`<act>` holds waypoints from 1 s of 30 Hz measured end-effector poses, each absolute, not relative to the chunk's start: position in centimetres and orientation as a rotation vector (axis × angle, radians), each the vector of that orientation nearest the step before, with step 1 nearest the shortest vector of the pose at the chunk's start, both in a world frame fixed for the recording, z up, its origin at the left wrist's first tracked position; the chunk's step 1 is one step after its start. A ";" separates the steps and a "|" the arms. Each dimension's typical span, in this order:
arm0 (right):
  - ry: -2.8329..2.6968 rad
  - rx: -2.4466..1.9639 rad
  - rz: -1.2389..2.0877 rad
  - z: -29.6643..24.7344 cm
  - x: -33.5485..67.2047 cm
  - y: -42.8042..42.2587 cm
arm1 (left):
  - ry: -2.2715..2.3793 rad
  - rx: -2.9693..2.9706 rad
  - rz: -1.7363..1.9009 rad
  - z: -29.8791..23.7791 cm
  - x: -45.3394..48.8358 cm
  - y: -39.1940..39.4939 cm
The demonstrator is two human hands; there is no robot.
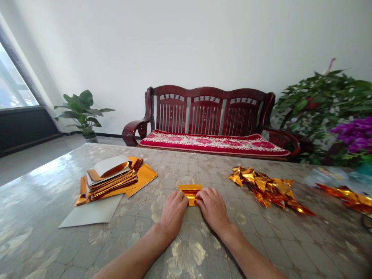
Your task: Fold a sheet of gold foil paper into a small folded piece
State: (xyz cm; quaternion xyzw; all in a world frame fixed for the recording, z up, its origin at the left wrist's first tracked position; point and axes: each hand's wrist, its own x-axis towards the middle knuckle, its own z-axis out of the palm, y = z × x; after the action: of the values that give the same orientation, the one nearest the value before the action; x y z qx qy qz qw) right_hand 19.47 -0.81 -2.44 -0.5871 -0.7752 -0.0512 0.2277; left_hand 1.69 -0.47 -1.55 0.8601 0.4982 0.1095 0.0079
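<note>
A small folded strip of shiny gold foil paper point(190, 192) lies flat on a gray, glossy table cover point(43, 190). The left hand point(173, 213) and the right hand point(212, 207) hold the strip from its two sides. Their fingers curve down and press it to the table, but neither hand makes a tight fist. To the left of the strip sits a messy stack of gold and white paper sheets point(110, 180), partly on a flat white card point(91, 211). To the right of the strip lies a heap of crinkly gold foil pieces point(267, 190). Far past the strip stands a dark red wooden bench point(209, 112) with a long red flower cushion point(209, 142).
</note>
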 end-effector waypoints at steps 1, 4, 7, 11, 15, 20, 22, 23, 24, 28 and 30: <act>-2.184 -1.568 -0.168 -2.5 19.3 -0.9 | 1.501 2.721 0.323 -1.8 1.8 -0.5; -2.295 -1.445 -0.211 -2.8 19.1 -1.2 | 1.464 2.786 0.269 -2.2 2.1 -1.0; -2.344 -1.397 -0.231 -3.1 19.3 -1.5 | 1.510 2.820 0.219 -2.1 2.4 -1.9; -2.333 -1.412 -0.291 -3.4 20.2 -2.0 | 1.552 2.859 0.124 -2.0 2.5 -2.8; -2.316 -1.485 -0.331 -3.4 21.0 -2.3 | 1.598 2.804 0.115 -2.4 2.5 -3.6; -2.327 -1.521 -0.401 -2.8 20.9 -2.6 | 1.599 2.692 0.213 -2.3 2.8 -4.4; -2.309 -1.491 -0.416 -2.6 20.4 -2.8 | 1.615 2.652 0.226 -1.9 3.0 -4.5; -2.290 -1.473 -0.395 -2.4 20.1 -2.8 | 1.613 2.641 0.223 -1.7 3.0 -4.5; -2.267 -1.452 -0.347 -2.3 19.8 -2.9 | 1.599 2.639 0.224 -1.6 3.0 -4.4; -2.233 -1.271 0.064 -1.8 18.5 -2.5 | 1.502 2.681 0.262 -1.4 2.6 -4.0; -2.275 -1.188 0.233 -1.9 18.3 -2.0 | 1.442 2.715 0.285 -1.5 2.2 -3.8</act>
State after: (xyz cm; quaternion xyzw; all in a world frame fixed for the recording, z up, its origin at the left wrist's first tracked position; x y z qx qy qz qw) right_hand 18.33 -2.01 -1.89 -0.4429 -0.8478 0.0867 0.2786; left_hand 2.17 -3.81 -1.51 0.8791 0.4669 0.0922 0.0273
